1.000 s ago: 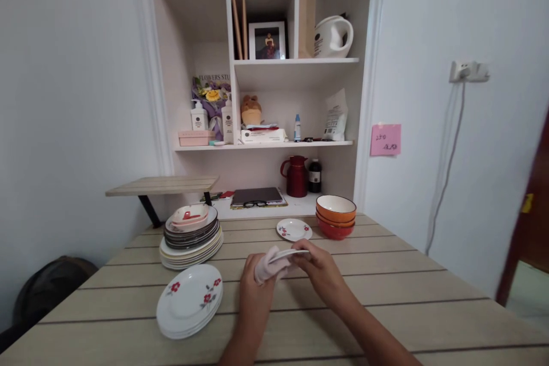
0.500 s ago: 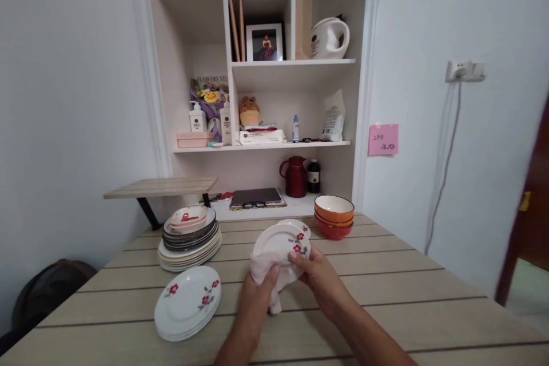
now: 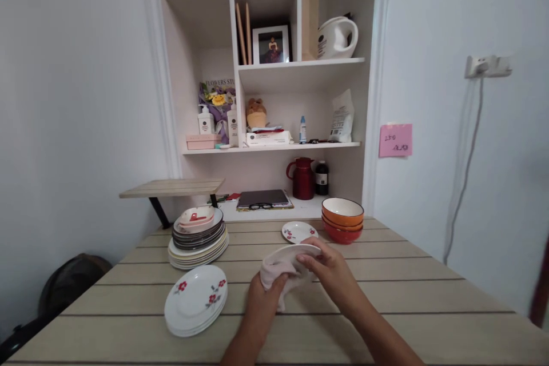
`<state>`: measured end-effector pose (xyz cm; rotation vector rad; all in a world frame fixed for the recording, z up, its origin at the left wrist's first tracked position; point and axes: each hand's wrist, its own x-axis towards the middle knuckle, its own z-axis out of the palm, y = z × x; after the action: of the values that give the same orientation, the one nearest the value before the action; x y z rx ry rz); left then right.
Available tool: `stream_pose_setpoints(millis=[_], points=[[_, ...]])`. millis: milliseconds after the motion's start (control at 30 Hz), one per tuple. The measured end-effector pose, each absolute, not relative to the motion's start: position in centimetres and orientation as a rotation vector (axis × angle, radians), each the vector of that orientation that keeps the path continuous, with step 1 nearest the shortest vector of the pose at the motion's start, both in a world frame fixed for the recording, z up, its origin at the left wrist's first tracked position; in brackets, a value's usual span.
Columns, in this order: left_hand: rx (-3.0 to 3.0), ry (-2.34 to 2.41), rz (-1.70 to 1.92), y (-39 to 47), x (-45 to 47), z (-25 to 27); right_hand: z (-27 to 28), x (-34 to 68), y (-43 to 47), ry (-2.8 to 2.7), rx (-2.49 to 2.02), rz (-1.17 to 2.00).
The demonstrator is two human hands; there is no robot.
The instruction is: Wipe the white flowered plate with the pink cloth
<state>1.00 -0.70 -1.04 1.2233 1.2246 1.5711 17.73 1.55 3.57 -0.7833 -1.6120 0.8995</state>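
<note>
Between my hands, above the table, a white plate (image 3: 286, 253) is tilted so that I see it at a low angle. My left hand (image 3: 265, 296) is closed on a pale pink cloth (image 3: 277, 272), which wraps the plate's left edge. On the right, my right hand (image 3: 326, 270) grips the plate's rim, thumb on the near side and fingers behind. Behind them a small white plate with red flowers (image 3: 299, 232) lies flat on the table. To the left sits a short stack of white flowered plates (image 3: 196, 300).
A taller stack of plates (image 3: 198, 245) with small red-and-white dishes (image 3: 196, 217) on top stands at the back left. Orange and red bowls (image 3: 342, 219) are stacked at the back right. Beyond the table are a dark red jug (image 3: 303, 178) and glasses (image 3: 261, 206).
The held plate has tipped from facing me to a flatter angle, and its flowers no longer show. My right hand has moved up its rim. The view has shifted slightly left.
</note>
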Motion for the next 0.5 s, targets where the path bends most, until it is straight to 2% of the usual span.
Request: stream_pose_setpoints(millis=[233, 500], points=[[1.173, 1.085, 1.662, -0.5, 0.8, -1.5, 2.8, 16.9, 1.7, -1.413, -0.686, 1.191], [1.045, 1.069, 1.589, -0.5, 0.3, -1.1, 0.0, 14.3, 2.2, -1.012, -0.577, 1.487]])
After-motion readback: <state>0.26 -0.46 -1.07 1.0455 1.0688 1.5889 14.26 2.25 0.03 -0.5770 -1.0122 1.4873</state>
